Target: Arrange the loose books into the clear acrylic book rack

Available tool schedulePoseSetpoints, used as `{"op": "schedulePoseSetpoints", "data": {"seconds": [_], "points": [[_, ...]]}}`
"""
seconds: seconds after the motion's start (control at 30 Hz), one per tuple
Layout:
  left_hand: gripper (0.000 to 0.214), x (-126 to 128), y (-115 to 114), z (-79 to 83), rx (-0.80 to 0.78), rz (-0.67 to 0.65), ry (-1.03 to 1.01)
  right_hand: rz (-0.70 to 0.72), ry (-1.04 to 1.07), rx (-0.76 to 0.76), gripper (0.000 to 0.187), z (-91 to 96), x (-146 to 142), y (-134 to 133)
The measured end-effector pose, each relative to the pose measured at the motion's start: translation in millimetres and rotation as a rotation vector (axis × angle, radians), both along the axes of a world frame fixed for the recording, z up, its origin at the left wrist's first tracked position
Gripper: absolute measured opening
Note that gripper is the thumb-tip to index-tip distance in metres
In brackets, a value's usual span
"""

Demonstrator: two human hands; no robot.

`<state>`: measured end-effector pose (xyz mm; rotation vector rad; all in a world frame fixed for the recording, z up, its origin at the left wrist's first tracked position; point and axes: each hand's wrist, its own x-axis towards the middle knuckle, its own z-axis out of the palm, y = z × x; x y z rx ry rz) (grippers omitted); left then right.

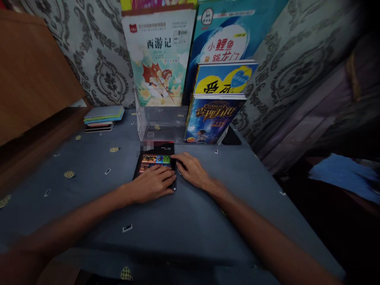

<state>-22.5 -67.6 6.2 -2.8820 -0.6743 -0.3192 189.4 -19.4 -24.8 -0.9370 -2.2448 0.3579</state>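
Observation:
A black book (158, 149) with rows of small coloured pictures on its cover lies flat on the cloth-covered table. My left hand (154, 183) rests palm down across its lower half, fingers stretched out and hiding part of the cover. At the book's right edge is my right hand (191, 168), its index finger reaching the edge near the picture rows and its thumb a little apart below. Whether those fingertips pinch the cover cannot be made out. Just behind the book stands a clear plastic book rack (162, 118).
In the rack stand a pale book (162, 55), a teal book (252, 23), a yellow-and-blue book (204, 77) and a dark blue book (213, 118). A small stack of books (103, 114) lies at back left. A black flat object (232, 136) lies behind the rack's right side.

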Motion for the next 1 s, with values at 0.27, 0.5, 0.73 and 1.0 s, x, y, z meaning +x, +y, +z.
{"op": "schedulePoseSetpoints", "data": {"seconds": [0.27,0.5,0.73,1.0], "points": [[0.027,2.4,-8.8,-5.4,0.078,-0.083,0.006,-0.019,0.086,0.021,0.032,9.7,1.9,-21.3],[0.027,1.8,-10.0,4.1,0.063,-0.107,0.060,0.035,0.092,0.018,0.029,10.7,-1.9,-27.8],[0.028,-4.3,-9.6,13.0,-0.051,-0.150,0.012,0.038,0.078,0.014,0.030,11.2,-2.1,-27.5],[0.030,-18.2,-0.3,20.6,-0.098,-0.165,-0.104,0.090,0.077,0.054,0.025,13.7,-5.8,-31.4]]}}
